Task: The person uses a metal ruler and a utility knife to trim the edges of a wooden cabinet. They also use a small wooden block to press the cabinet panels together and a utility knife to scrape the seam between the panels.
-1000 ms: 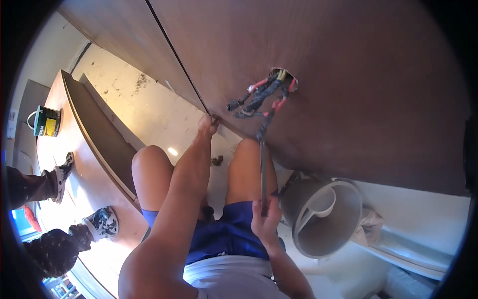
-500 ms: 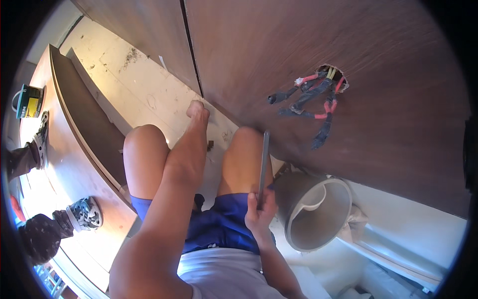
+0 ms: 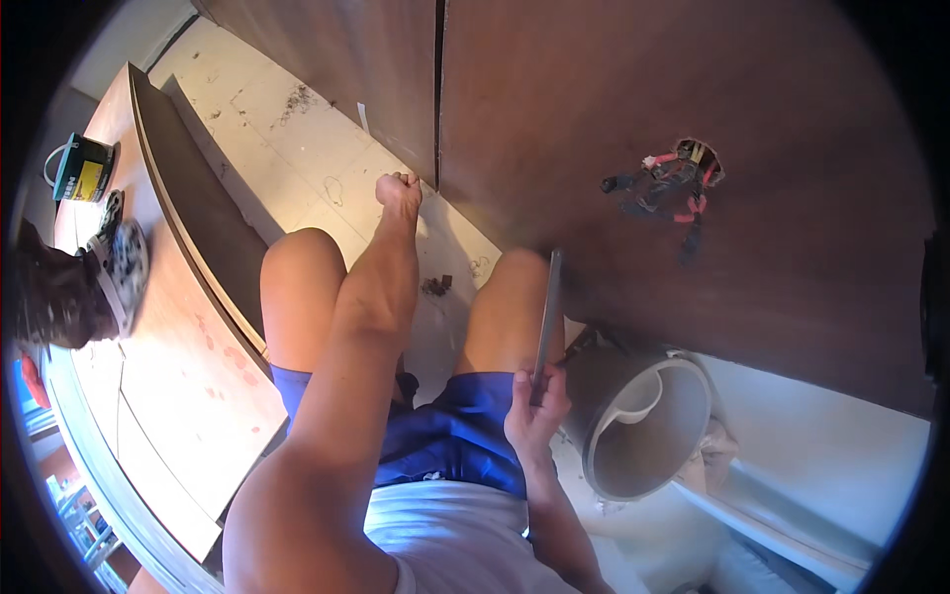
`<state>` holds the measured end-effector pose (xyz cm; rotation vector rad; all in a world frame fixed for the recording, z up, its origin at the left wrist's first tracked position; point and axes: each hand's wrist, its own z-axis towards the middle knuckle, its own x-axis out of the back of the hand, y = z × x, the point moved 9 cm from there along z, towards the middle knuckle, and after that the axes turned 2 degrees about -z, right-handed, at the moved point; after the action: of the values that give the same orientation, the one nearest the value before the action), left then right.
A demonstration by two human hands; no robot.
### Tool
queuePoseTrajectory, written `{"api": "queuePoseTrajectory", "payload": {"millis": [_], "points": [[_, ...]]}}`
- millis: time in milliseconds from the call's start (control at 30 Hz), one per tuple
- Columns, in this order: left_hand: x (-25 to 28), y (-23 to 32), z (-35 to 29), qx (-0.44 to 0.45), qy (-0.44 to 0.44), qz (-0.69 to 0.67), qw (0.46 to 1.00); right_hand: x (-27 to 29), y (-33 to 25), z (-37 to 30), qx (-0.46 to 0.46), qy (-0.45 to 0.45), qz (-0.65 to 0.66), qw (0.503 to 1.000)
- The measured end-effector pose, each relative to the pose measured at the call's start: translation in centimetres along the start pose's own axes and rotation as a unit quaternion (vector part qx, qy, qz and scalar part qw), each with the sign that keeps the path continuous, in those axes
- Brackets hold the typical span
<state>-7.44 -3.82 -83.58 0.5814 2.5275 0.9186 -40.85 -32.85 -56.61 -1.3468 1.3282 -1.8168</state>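
My left arm stretches forward between my bent knees. My left hand [image 3: 399,190] is closed low beside the brown panel [image 3: 396,89], near its vertical seam; whatever its curled fingers hold is hidden. In my right hand [image 3: 537,408], over my right thigh, is a long thin flat grey metal bar [image 3: 549,312], gripped at its lower end and pointing up and away from me. To the right of this hand stands a grey bucket [image 3: 604,460] with a white curved piece [image 3: 636,401] inside its rim.
Taped wires [image 3: 668,188] stick out of a hole in the panel at right. On the left, another person's patterned clogs [image 3: 124,272] stand on a wooden board [image 3: 188,346], near a dark teal box [image 3: 84,168]. Small debris [image 3: 435,286] lies on the pale floor between my knees.
The view has shifted, so the panel and wires appear farther right. The other person's nearer foot has moved forward beside the other. My right hand keeps the bar; my left stays closed.
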Motion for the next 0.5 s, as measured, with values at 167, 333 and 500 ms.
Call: {"api": "queuePoseTrajectory", "payload": {"millis": [167,333,500], "points": [[-1.0,-0.1,0.2,-0.246,-0.086,0.373,0.891,-0.1,0.2,-0.1,-0.001,-0.012,0.013,1.0],[-2.2,-4.2,0.0,-0.219,-0.129,0.422,0.87,0.4,1.1,-0.4,0.016,0.006,-0.011,1.0],[-1.4,-5.1,3.1,-0.243,-0.044,0.579,0.777,0.5,-0.6,-0.9,0.046,-0.007,-0.021,0.999]]}}
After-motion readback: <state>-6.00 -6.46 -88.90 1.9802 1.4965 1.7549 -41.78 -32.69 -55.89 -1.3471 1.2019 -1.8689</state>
